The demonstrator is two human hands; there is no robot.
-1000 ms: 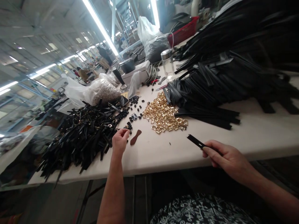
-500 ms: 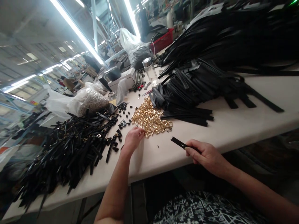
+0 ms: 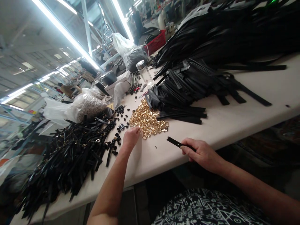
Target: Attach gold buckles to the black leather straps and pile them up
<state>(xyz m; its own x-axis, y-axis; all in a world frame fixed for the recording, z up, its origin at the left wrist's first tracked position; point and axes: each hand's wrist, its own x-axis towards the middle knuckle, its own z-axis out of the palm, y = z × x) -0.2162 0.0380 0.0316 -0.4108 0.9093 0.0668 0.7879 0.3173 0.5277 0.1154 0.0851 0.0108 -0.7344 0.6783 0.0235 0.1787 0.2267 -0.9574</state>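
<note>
My right hand point(image 3: 199, 153) grips a short black strap point(image 3: 173, 142) with a small slot in it, its free end pointing left above the table. At the left edge of a heap of gold metal buckles point(image 3: 150, 120), my left hand point(image 3: 131, 137) is closed, fingertips together against the pieces. Whatever lies between those fingertips is hidden. Small black loops point(image 3: 117, 137) lie scattered just left of that hand. Behind the heap and to its right are many loose black straps point(image 3: 187, 84).
A large pile of black straps with buckles point(image 3: 70, 156) covers the table's left side. Farther back stand a glass bottle point(image 3: 145, 75), plastic bags point(image 3: 86, 104) and a red basket point(image 3: 156, 42). Long black strips point(image 3: 222, 34) fill the back right. The table's front edge point(image 3: 164, 167) runs close to me.
The whole view has shifted slightly, so most things appear a little farther left. My left hand stays at the buckle heap, with its fingers drawn closer together. My right hand still holds the strap.
</note>
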